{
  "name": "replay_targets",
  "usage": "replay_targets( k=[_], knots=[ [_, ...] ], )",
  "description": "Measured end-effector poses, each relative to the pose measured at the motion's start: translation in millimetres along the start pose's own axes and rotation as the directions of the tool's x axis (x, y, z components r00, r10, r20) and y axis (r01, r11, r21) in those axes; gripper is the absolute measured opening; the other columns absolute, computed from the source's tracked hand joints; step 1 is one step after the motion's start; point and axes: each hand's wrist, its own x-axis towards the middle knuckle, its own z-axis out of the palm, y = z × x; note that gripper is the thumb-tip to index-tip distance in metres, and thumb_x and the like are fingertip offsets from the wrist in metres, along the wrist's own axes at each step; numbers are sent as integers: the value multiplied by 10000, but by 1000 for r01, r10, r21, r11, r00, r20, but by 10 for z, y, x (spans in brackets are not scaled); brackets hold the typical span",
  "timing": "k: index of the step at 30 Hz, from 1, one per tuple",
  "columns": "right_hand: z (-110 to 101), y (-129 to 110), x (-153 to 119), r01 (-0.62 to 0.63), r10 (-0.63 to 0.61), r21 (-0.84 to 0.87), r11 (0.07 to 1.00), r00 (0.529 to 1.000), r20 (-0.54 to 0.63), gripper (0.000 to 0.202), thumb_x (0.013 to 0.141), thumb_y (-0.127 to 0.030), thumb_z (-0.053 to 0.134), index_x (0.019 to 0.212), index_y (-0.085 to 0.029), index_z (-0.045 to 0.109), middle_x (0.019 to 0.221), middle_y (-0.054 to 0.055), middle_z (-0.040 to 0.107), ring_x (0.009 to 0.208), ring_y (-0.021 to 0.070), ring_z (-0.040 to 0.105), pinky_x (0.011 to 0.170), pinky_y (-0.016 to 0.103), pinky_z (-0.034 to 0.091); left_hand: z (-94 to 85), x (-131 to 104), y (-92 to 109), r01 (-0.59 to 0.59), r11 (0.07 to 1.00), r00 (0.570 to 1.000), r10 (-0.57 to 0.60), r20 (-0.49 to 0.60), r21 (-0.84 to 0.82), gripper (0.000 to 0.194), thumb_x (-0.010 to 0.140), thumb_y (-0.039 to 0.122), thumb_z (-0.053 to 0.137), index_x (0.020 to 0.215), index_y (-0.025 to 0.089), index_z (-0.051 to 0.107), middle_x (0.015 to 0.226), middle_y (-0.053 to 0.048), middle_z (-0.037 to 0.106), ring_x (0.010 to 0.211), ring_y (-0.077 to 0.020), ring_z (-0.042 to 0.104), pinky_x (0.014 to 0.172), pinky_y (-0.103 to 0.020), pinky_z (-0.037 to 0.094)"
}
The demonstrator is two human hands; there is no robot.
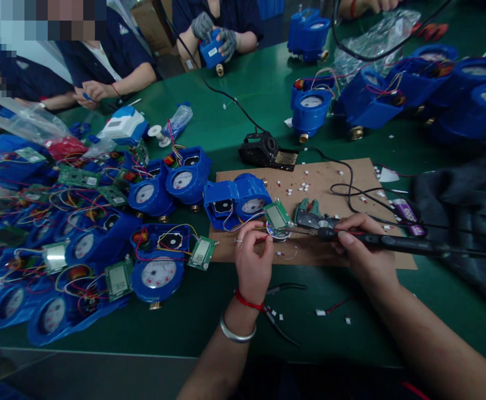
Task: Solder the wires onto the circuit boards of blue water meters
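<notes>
Black soldering iron (382, 241), held by right hand (367, 247), tip near circuit board (277, 215); left hand (253, 251) pinches, apparently, red wire (265, 238).

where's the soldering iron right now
Right of centre in the head view: the soldering iron is in the right hand, its tip near the green circuit board.

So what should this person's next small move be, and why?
Perhaps gently steadying the tip of the soldering iron against the near edge of the display circuit board. The right hand holds the iron pointing toward that edge, and the left hand has its fingertips close beside the board. Whether the tip touches is too small to tell.
</notes>
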Motion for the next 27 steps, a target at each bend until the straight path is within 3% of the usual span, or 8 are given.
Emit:
replay_targets(
  k=[6,16,22,27],
  knots=[
    [-4,35,0,-5,10,80,997,998,-59,173,757,-395,698,809,-258,607,647,8,601,502,131,544,409,238,424,5,-3,-7,-1,1000,1000,1,-7,-8,90,798,92,587,771,176,571,1065,-49,587,1032,-181,547,831,-338,486],
    [-43,109,2,48,-43,114,992,998,-49,119,795,-339,666,861,-256,612,648,7,608,505,147,546,432,269,417,1,0,4,10,1000,1000,-10,-3,-14,79,806,100,587,783,174,575,1064,-45,587,1033,-175,545,861,-337,469],
    [-53,120,16,72,-67,97,993,996,-59,106,801,-337,659,859,-263,612,661,14,612,503,154,548,430,282,418,-24,-21,25,67,989,998,-67,4,-129,119,846,175,572,965,182,566,1106,-67,587,945,-154,579,797,-298,488],
    [-60,125,22,82,-76,89,993,995,-66,117,795,-348,662,858,-261,615,658,14,608,493,151,539,425,282,415,-45,-36,-9,72,980,997,-79,-28,-186,99,905,222,502,965,190,573,1085,-65,625,990,-162,594,841,-311,486]
  ],
)
